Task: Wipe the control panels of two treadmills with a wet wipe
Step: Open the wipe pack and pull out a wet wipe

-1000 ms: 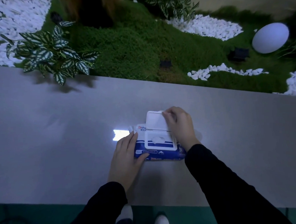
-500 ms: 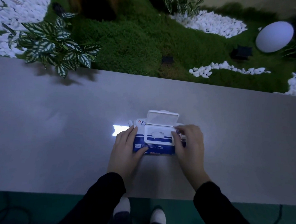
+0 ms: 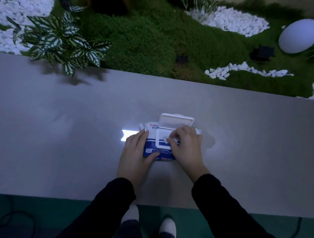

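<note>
Two hands on wipes pack [image 3: 156, 151], right hand [image 3: 185, 146] now pinching wipe [image 3: 164, 138]

tabletop [image 3: 63, 133]: plain grey, glare patch seen mid-surface
striped-leaf plant [image 3: 59, 42]: hung over far edge, left
white egg-shaped lamp [image 3: 299, 35]: parked on moss, far right
white pebbles [image 3: 231, 20]: scattered in patches

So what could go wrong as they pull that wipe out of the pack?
Three things, probably. The right hand pinches only a small tuft of wipe at the opening, so it could tear or slip free. Several wipes might come out together. The left hand steadies just one end of the pack, so a hard tug could lift or slide it across the smooth table. The light is dim too, so the tuft is hard to see.
</note>
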Demonstrator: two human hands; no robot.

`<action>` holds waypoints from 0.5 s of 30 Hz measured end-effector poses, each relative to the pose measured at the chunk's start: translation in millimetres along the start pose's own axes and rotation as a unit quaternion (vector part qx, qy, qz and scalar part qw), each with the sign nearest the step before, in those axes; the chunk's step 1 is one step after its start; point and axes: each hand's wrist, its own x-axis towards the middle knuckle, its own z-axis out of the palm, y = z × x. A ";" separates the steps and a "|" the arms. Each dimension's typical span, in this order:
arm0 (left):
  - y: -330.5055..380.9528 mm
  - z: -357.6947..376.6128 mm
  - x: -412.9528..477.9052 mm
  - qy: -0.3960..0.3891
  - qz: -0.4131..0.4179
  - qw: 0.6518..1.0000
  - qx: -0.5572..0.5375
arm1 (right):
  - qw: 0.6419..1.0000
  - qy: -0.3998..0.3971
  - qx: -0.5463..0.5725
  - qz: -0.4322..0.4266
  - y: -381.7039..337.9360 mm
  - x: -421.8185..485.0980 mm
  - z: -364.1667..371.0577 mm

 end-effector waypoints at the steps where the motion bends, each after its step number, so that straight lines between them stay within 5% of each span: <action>1: 0.2 -0.4 0.0 -0.003 -0.001 1.000 0.002 | 1.000 0.001 0.001 0.005 -0.4 -1.4 -0.8; 7: 1.9 -1.5 -0.3 -0.013 -0.008 1.000 0.006 | 0.999 -0.030 0.005 0.023 -5.7 -2.7 -2.9; 15: 2.5 -1.8 -0.9 -0.009 -0.011 1.000 0.006 | 0.954 0.032 0.292 0.066 -7.7 -12.6 -27.6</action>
